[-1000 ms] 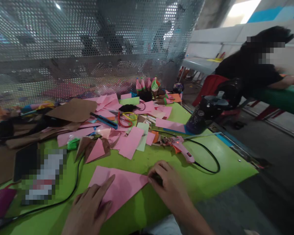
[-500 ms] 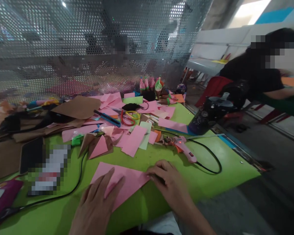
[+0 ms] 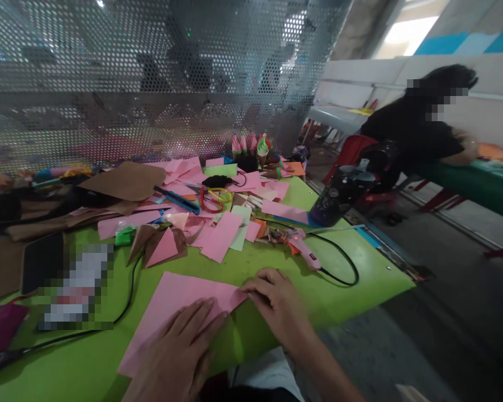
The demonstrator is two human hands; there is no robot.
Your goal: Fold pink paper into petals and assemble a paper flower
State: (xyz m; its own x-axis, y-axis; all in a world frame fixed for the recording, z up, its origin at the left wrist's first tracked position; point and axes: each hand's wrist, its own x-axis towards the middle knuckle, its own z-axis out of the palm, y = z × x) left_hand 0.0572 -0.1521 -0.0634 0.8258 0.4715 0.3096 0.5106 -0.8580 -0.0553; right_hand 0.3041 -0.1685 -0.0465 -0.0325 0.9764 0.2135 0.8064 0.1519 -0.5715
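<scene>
A pink paper sheet point(image 3: 163, 307) lies at the near edge of a green-topped table point(image 3: 335, 304), its narrow corner pointing right between a worker's two bare hands. The left hand point(image 3: 182, 343) spreads flat over the sheet, fingers extended and close together, gripping nothing, apparently to keep it from sliding. The right hand point(image 3: 276, 301) brings thumb and fingertips together at the corner, a narrow pinch that seems meant to control the point. The left hand covers much of the lower edge, so whether the paper is folded or curled beneath it cannot be told; the right fingers hide the tip itself. Beyond, a pink glue gun point(image 3: 304, 251) rests on its side, likely placed to be within reach yet off the sheet. Loose paper scraps point(image 3: 222, 237) crowd the middle, partly burying red-and-yellow-handled scissors point(image 3: 212, 201). At left, pixelation masks a flat object point(image 3: 77, 287), and the frame cuts off a purple item point(image 3: 2, 329). A perforated screen point(image 3: 151, 95) blurs whatever lies behind it, while a person in dark clothing point(image 3: 411, 125) sits at right.
</scene>
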